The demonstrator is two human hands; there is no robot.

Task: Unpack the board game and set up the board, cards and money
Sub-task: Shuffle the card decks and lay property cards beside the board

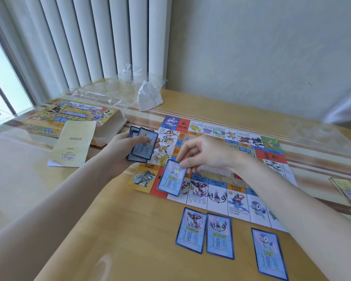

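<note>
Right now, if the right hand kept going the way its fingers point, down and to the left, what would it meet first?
Probably the game board: the right hand pinches a blue card just above the board's near left corner. Height above it is unclear.

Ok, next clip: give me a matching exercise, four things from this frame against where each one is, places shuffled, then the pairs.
Things:
1. stack of cards
2. single card
3. game box
4. crumpled white paper

Places:
A. far edge of the table, by the blinds
B. gripped in the left hand
C. lying on the table left of the game board
D. pinched in the right hand, over the board's near left corner

Pairs: 1-B, 2-D, 3-C, 4-A
</note>
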